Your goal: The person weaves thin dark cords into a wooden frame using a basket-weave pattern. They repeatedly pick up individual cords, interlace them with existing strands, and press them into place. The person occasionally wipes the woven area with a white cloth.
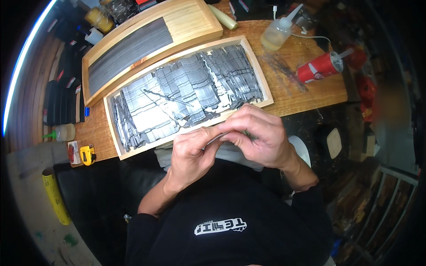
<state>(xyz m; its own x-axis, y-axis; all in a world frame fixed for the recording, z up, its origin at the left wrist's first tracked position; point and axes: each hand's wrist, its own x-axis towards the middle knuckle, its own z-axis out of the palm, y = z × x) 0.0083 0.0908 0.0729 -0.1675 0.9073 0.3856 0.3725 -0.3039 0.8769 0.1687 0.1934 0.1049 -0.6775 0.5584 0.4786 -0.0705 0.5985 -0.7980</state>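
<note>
Close together in front of my chest, my left hand (190,152) and my right hand (265,138) are both closed, fingers pinched around one thin, dark strip (216,137). Only a short edge of that strip shows between the thumbs; the rest is hidden by my fingers. Just beyond my hands lies a shallow wooden tray (112,128), filled with flat, shiny dark grey pieces (177,84) in uneven rows. A few narrow slivers lie loose across them. The fingers of my right hand overlap the tray's near rim in this view.
Behind, a second wooden tray (195,20) holds a neat band of dark strips (133,51). On the wooden table (310,99) are a squeeze bottle (275,35), a red cup (320,67) with a straw, and a yellow tape measure (88,155). A yellow tube (56,195) lies lower left.
</note>
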